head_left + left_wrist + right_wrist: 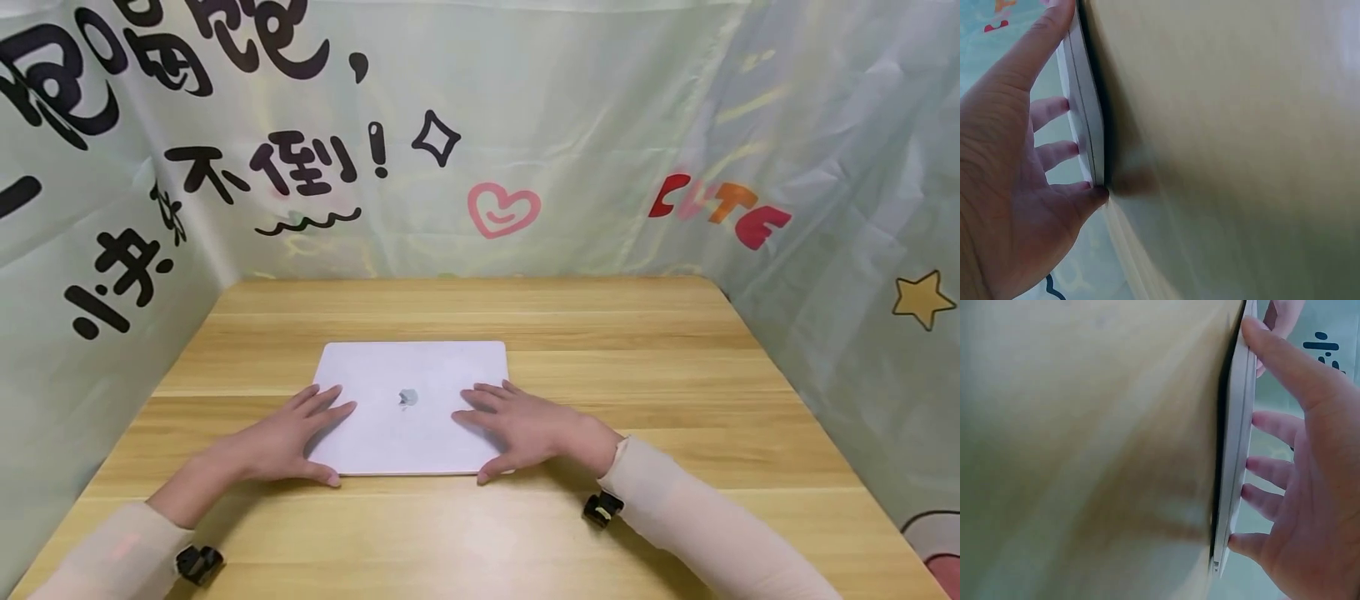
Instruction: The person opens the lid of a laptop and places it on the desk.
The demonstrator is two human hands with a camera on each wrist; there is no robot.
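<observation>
Pale green cloth (600, 100) is being seen behind and on both sides of one wood-grain bench (615, 333), with one pink heart (502, 218), one yellow star (924, 300) and four letters spelling CUTE (761, 225) being shown on it. One closed silver laptop (408, 442), one apple logo (408, 398) being borne on its lid, is being supported by the bench, slightly left of centre. Its two sides are being touched by two hands, left hand (292, 437) and right hand (528, 429). On each, the fingers are being spread wide over the lid, nothing being gripped, one thumb being placed at the near edge. Two cream sleeves (697, 500) are being worn.
</observation>
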